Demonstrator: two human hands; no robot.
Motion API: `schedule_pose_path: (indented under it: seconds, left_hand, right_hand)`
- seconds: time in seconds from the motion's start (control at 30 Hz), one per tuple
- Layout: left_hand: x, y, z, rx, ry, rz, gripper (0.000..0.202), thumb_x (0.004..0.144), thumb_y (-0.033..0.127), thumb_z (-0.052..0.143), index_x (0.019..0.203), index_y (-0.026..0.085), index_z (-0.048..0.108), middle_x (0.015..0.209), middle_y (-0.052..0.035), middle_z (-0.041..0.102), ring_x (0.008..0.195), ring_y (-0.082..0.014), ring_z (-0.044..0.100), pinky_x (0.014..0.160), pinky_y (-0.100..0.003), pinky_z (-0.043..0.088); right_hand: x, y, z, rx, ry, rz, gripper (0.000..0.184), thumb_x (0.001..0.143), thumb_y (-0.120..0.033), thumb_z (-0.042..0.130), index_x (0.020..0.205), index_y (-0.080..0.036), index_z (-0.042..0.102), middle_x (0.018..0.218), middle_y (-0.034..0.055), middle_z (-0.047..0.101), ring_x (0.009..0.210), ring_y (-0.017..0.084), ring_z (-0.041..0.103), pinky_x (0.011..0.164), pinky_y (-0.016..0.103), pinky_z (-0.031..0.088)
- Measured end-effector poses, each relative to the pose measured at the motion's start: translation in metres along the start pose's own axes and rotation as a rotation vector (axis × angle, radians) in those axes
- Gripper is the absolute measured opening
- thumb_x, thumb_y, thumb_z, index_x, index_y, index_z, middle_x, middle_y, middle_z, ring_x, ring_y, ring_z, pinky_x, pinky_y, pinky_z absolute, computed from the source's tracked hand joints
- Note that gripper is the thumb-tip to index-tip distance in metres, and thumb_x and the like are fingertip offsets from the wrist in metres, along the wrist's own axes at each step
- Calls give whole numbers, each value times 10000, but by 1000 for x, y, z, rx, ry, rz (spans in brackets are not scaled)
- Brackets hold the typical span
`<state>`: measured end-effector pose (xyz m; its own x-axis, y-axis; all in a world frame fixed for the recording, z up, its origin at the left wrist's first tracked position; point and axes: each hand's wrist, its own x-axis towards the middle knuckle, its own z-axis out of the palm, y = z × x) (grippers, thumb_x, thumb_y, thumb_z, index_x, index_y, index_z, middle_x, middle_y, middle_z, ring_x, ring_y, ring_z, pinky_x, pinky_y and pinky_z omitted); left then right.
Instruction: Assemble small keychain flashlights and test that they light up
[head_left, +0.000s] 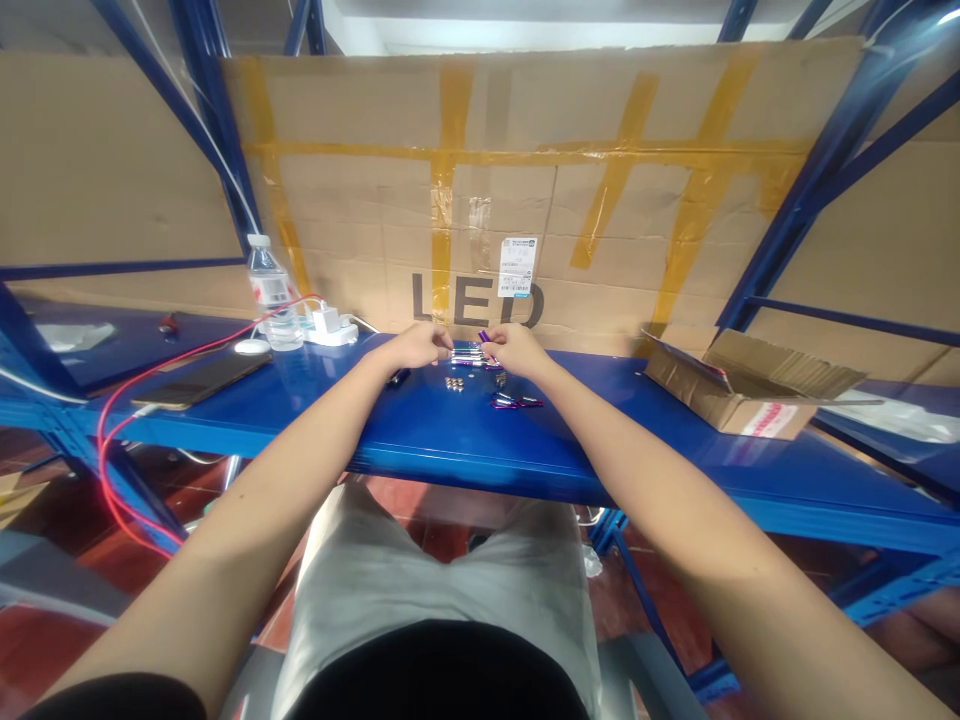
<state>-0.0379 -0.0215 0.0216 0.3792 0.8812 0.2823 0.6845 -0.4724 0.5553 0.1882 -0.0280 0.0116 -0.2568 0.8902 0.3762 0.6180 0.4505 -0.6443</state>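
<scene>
My right hand (517, 350) is closed, and a small purple tube (484, 337) sticks up from between its thumb and fingers. My left hand (421, 346) has its fingers drawn together in a pinch at the left end of a row of shiny silver and purple tubes (466, 356). Whatever those fingertips hold, if anything, is too small to make out. Just in front lies a cluster of small brassy metal pieces (454, 384), with a few more small metal pieces (501, 380) below my right hand. Nearer the front is a loose pile of purple and silver parts (516, 401).
The blue metal shelf (480, 450) backs onto a tall taped cardboard sheet (360, 200). On the left are a water bottle (274, 300), a white power strip (330, 325), a phone (204, 380) and a red cable (109, 430). An open cardboard box (742, 385) stands at right.
</scene>
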Motion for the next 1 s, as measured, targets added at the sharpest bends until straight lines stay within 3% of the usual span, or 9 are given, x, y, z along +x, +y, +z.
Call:
schedule_pose_path:
  seconds: [0.1, 0.2, 0.4, 0.53, 0.77, 1.0]
  left_hand:
    - [-2, -5, -3, -7, -236, -79, 258, 725, 262, 735, 960, 156, 747, 795, -55, 735, 694, -184, 671, 639, -279, 489]
    - [0, -9, -1, 32, -331, -84, 271, 693, 305, 735, 929, 174, 763, 791, -54, 740, 705, -180, 665, 612, -259, 470]
    - [3, -13, 3, 63, -345, -20, 244, 679, 302, 708, 881, 180, 770, 741, -33, 717, 655, -151, 605, 609, -238, 444]
    - [3, -15, 3, 87, -280, -99, 199, 660, 230, 681, 838, 181, 756, 761, -43, 730, 659, -162, 624, 600, -244, 457]
    - [4, -18, 0, 129, -291, -128, 230, 644, 247, 742, 864, 184, 768, 706, -31, 712, 645, -174, 624, 588, -256, 455]
    - [4, -15, -1, 172, -274, -128, 151, 641, 242, 773, 771, 187, 718, 662, -10, 677, 639, -166, 606, 588, -257, 432]
  right_hand:
    - [-2, 0, -1, -28, -6, -13, 161, 891, -144, 602, 740, -169, 652, 725, 44, 721, 642, 155, 619, 605, 258, 418]
    - [-5, -4, 0, -58, -58, -32, 214, 902, -167, 588, 691, -175, 623, 667, 33, 695, 612, 153, 597, 592, 260, 410]
    - [-9, -7, 2, -80, -84, -53, 232, 893, -137, 569, 665, -182, 569, 644, 17, 668, 597, 143, 578, 576, 255, 398]
    - [-9, -6, 1, -68, -93, -37, 221, 897, -162, 584, 680, -192, 556, 643, 15, 654, 600, 150, 578, 577, 260, 409]
    - [-7, -5, 1, -113, -71, -76, 98, 880, -142, 614, 793, -170, 649, 731, 25, 682, 717, 178, 610, 678, 275, 432]
    - [-1, 1, 7, 29, -103, -124, 59, 860, -130, 645, 865, -153, 699, 839, 41, 740, 812, 187, 654, 761, 278, 479]
